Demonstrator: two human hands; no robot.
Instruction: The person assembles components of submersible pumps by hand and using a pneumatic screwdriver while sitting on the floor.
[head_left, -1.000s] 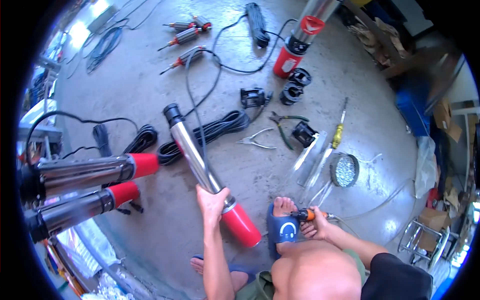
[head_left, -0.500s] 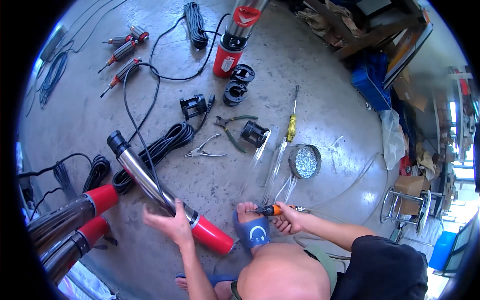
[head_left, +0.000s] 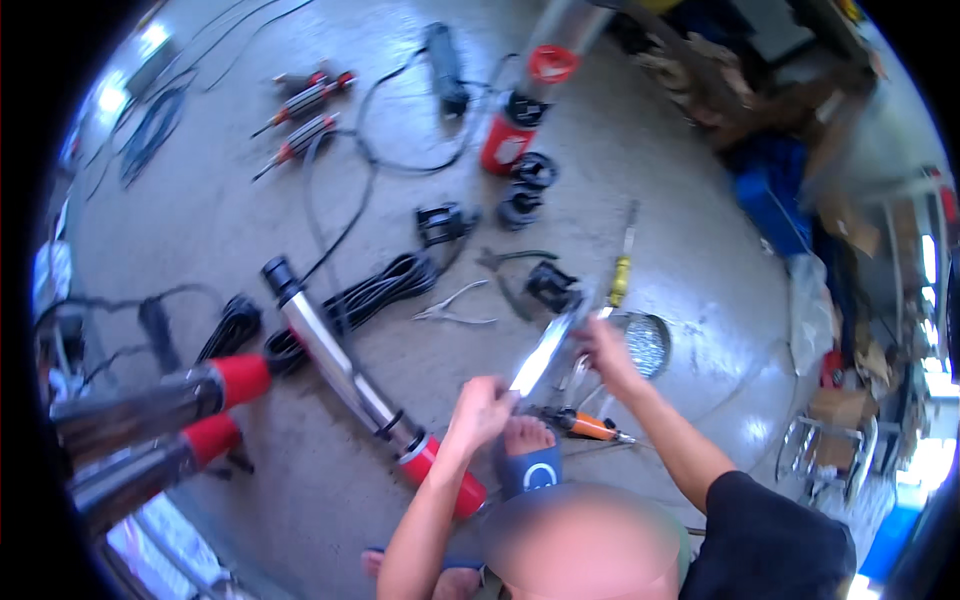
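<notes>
My left hand (head_left: 482, 412) is closed on the near end of a shiny, clear flat strip (head_left: 543, 358), probably plastic, which slants up and away from it. My right hand (head_left: 606, 352) is blurred by the strip's far end, beside a round bowl of small silvery parts (head_left: 648, 345); whether it grips the strip is unclear. Below it an orange and black air screwdriver (head_left: 588, 425) lies by my sandalled foot (head_left: 530, 470). Left of my left hand, a steel and red cylindrical tool (head_left: 345, 365) rests on the floor. A yellow-handled screwdriver (head_left: 620, 282) lies beyond the bowl.
Black cable coils (head_left: 385, 292), pliers (head_left: 455, 305), green-handled cutters (head_left: 515, 280) and black plastic holders (head_left: 440, 224) lie ahead. Motor armatures (head_left: 305, 140) sit far left. Two more red-ended cylinders (head_left: 240, 378) stick in at left. A blue crate (head_left: 772, 212) stands far right.
My right hand has let go of the air screwdriver and moved up towards the bowl. My left hand has left the steel cylinder and taken the clear strip. The view has shifted.
</notes>
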